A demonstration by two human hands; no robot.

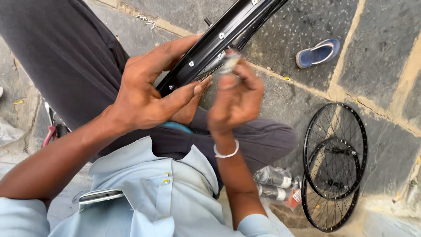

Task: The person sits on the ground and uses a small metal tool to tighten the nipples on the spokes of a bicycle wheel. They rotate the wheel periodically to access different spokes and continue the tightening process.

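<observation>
The person sits low over a stone-paved floor, and a glossy black metal bicycle rim with a row of small silvery spoke holes runs slantwise from the lap up to the top edge of the view. The left hand wraps the rim from the side, thumb laid along its lower edge and the fingers curled over the outer face, so the hoop appears steadied against the dark trousers and kept from turning. The right hand, with a white bangle at the wrist, is raised just beside the rim; its fingers are pinched narrow on a small pale silvery piece held up against the inner side of the rim. The hand is blurred, so what that piece is cannot be told.

Near the right knee, on the floor, lie two black spoked bicycle wheels, one overlapping the other, flat and within arm's reach. Just beside them sits a clear plastic bag of small silvery cylinders. A blue slipper lies well apart. A phone pokes out of the pale blue shirt pocket.
</observation>
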